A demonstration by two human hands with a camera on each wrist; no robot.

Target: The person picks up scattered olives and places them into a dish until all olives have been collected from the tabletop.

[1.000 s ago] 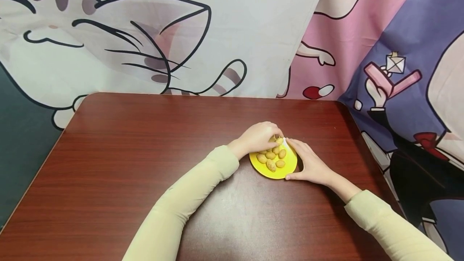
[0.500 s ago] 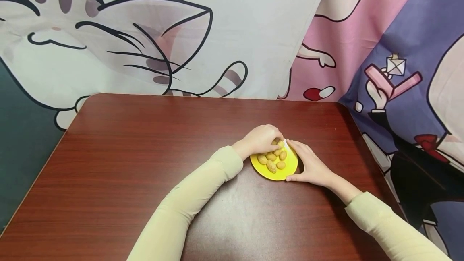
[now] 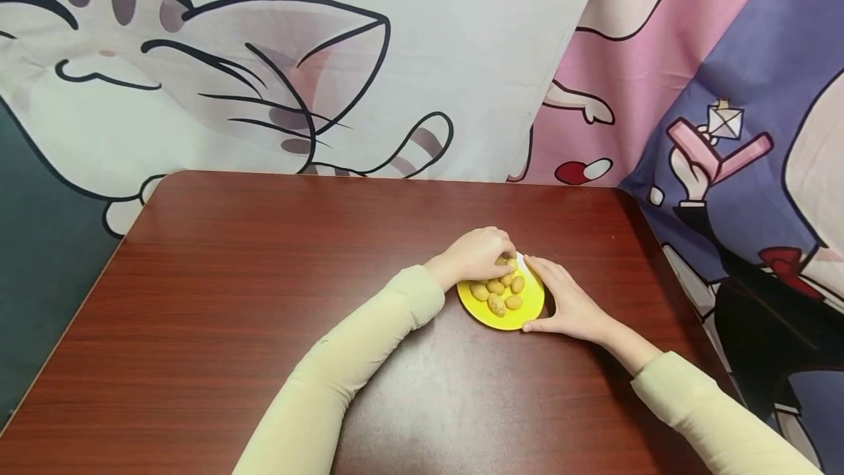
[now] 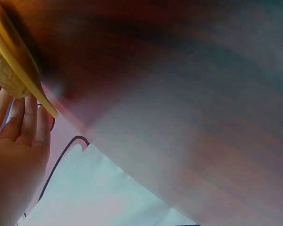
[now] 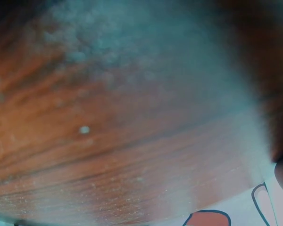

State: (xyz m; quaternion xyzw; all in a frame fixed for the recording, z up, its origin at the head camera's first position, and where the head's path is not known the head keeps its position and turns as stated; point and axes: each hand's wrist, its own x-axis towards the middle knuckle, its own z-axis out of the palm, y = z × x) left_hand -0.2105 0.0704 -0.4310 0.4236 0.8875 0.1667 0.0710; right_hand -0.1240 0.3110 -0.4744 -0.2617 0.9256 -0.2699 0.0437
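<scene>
A round yellow plate (image 3: 484, 314) lies on the table, right of centre in the head view. Several tan-yellow, oval, nut-like pieces (image 3: 496, 304) are on it; their exact kind is hard to tell. My left hand (image 3: 476, 253) reaches over the plate's far left side, thumb and fingers bent about a piece (image 3: 511, 265) and partly covering others. In the left wrist view, fingers of the left hand (image 4: 19, 150) meet a rough tan piece (image 4: 10, 80) at the plate's edge (image 4: 19, 61). My right hand (image 3: 570, 305) holds the plate's right rim between spread thumb and fingers.
The dark red-brown wooden table (image 3: 264, 262) extends around the plate. Behind it hangs a white cloth (image 3: 488, 57) with a cartoon cat, beside a pink and purple printed cloth (image 3: 732, 72) on the right. The right wrist view shows mostly blurred tabletop (image 5: 108, 155).
The left hand has shifted slightly right, with its fingers lower over the pieces at the far side of the plate. The right hand and plate stay together; the whole view drifts a little.
</scene>
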